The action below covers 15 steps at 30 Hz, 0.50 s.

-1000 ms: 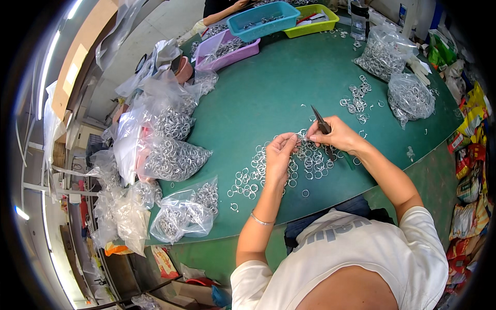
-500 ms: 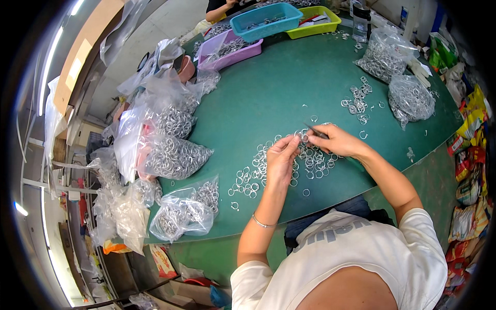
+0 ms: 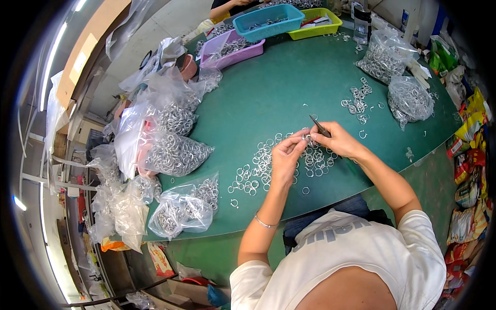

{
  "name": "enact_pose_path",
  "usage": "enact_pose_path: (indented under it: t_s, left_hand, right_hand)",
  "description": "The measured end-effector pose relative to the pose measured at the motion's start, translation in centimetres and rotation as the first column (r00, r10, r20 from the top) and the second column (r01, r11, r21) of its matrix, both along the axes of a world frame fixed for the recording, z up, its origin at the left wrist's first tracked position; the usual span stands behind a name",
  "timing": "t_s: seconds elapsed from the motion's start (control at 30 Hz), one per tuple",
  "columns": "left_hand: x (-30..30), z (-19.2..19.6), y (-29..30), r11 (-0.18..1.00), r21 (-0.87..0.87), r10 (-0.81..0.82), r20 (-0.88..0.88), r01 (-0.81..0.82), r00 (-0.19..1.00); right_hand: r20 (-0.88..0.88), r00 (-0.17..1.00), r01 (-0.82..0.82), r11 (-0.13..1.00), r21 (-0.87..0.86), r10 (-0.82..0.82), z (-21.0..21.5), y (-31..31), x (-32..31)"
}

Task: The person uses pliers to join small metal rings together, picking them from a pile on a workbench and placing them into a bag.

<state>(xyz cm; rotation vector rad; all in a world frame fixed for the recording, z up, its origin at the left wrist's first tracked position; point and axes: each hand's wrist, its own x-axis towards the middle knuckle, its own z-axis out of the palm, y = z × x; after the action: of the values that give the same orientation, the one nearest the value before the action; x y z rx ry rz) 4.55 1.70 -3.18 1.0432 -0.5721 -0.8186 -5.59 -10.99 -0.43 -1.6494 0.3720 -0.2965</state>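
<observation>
My left hand (image 3: 285, 157) is closed in a pinch on a small silver metal ring (image 3: 306, 138), mostly covered by the fingertips. Close beside it, my right hand (image 3: 338, 140) wraps around dark, pointed pliers (image 3: 321, 128). Their tip sticks out past the fingers toward the far side, and a green handle shows below the palm. The fingertips of both hands meet over a loose pile of silver rings (image 3: 262, 157) on the green table (image 3: 268, 93). Some rings lie apart from the pile, near the front edge.
Clear bags of rings stand at left (image 3: 178, 152) and front left (image 3: 183, 212). Two more bags (image 3: 385, 59) sit at far right beside a small ring cluster (image 3: 356, 101). Purple (image 3: 243, 59), blue (image 3: 268, 23) and yellow-green (image 3: 315, 28) trays line the far edge, near another person's arm (image 3: 223, 10).
The pliers have turned in my right hand, so their tip points farther away and stands more clear of the fingers. My left hand has shifted slightly right, still pinching the ring.
</observation>
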Motion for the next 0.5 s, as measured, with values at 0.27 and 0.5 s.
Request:
enact_pose_path:
  t_s: [0.27, 0.5]
  left_hand:
    - [0.0, -0.5, -0.4, 0.999, -0.032, -0.021, -0.399, 0.009, 0.917]
    - [0.7, -1.5, -0.3, 0.968, 0.174, 0.198, -0.085, -0.181, 0.976]
  right_hand:
    - [-0.062, 0.998, -0.022, 0.989, -0.148, 0.013, -0.3, -0.4, 0.1]
    - [-0.039, 0.995, 0.070, 0.935, -0.348, -0.089, -1.4, -0.3, 0.1]
